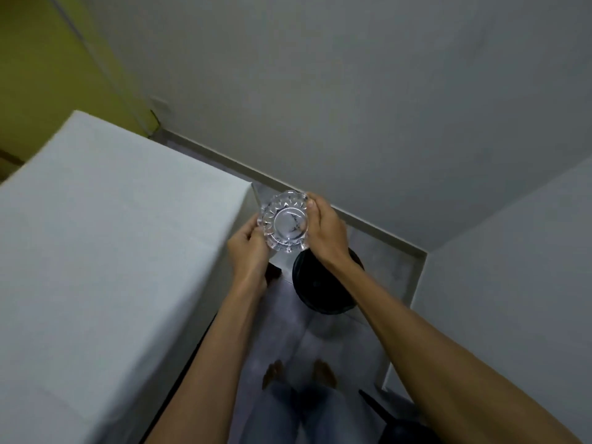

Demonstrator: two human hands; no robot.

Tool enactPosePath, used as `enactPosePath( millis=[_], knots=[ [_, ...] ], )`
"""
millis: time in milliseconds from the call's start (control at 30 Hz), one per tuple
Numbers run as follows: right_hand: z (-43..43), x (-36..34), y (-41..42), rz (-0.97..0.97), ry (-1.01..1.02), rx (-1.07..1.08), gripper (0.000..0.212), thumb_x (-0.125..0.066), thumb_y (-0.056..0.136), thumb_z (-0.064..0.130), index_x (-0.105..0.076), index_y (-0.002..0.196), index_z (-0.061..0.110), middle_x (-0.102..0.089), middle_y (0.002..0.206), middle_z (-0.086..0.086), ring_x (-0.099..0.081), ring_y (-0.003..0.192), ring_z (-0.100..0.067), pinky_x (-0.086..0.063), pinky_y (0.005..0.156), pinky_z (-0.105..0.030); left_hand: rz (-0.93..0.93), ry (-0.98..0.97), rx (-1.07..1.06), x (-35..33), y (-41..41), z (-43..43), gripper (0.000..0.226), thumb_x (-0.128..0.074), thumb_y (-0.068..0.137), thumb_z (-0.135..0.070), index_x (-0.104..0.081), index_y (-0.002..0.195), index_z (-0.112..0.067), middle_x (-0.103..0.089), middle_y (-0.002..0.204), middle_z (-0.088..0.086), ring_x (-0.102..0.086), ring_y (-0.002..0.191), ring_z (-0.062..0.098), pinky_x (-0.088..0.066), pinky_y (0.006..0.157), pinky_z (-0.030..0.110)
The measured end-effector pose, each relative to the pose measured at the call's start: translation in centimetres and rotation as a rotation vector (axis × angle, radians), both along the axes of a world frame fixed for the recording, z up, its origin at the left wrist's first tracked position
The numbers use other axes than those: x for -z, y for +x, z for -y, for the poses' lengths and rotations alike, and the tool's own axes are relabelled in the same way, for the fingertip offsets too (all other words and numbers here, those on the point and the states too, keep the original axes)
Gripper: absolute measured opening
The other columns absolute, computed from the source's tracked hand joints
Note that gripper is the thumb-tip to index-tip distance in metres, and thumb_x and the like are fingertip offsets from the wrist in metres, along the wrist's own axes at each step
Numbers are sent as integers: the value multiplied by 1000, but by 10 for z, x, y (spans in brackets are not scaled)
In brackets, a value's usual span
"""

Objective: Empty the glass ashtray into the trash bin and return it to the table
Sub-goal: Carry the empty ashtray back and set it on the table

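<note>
White-clothed counter (96, 251), 9 o'clock. Left hand (248, 251) and right hand (325, 232), both closed on ashtray (286, 222) rim, centre. Thick glass: heavy, slick, breakable; grip rim. Black bin (320, 286), 5 o'clock.

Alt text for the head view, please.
Both hands, left and right, hold a glass ashtray in the air by its rim, beside a white table and above a black bin on the floor.

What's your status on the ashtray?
Both hands, left and right, gripping glass ashtray. Held beside table, above black bin. Path clear.
</note>
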State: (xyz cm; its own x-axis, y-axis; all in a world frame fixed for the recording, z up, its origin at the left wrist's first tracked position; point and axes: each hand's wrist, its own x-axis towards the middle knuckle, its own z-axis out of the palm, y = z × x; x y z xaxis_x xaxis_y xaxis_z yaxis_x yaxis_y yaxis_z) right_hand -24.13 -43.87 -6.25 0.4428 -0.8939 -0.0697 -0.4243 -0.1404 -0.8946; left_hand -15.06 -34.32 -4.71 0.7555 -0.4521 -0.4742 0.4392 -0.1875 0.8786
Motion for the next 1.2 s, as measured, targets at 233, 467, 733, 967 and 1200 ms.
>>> enactPosePath(
  millis=[233, 467, 733, 967, 1200],
  knots=[
    [-59, -64, 44, -30, -52, -225, 31, -33, 105, 37, -58, 119, 25, -71, 97, 2, -66, 93, -22, -52, 83, -38, 61, 54, -179, -74, 23, -82, 29, -59, 76, -15, -82, 78, -34, -77, 89, 0, -68, 88, 20, -54, 98, 50],
    [-116, -83, 98, -78, -4, -494, 35, -32, 101, 46, -54, 115, 24, -73, 74, 2, -68, 72, -22, -57, 71, -44, 6, 30, -477, -83, 46, -155, 44, -56, 88, -2, -80, 66, -31, -78, 90, -6, -73, 95, 18, -56, 97, 44],
    [-189, -79, 157, -154, -19, -762, 39, -32, 97, 51, -60, 100, 24, -70, 79, -3, -70, 75, -25, -60, 67, -50, -63, 57, -781, -71, 75, -239, 34, -58, 91, -2, -72, 121, -12, -75, 109, 3, -74, 98, 23, -60, 91, 42],
    [-228, -60, 198, -287, -171, -874, 41, -36, 104, 39, -68, 94, 14, -61, 82, 2, -55, 81, -22, -40, 68, -31, -132, 104, -849, -48, 106, -288, 34, -64, 90, -3, -70, 124, -8, -74, 92, 4, -73, 83, 21, -62, 86, 42],
    [-240, -41, 220, -372, -166, -851, 45, -39, 103, 35, -48, 62, 21, -56, 72, -4, -50, 72, -26, -34, 59, -31, -163, 189, -765, -27, 129, -302, 36, -64, 86, -5, -72, 119, -14, -75, 107, 4, -74, 96, 24, -62, 84, 40]
  ],
)
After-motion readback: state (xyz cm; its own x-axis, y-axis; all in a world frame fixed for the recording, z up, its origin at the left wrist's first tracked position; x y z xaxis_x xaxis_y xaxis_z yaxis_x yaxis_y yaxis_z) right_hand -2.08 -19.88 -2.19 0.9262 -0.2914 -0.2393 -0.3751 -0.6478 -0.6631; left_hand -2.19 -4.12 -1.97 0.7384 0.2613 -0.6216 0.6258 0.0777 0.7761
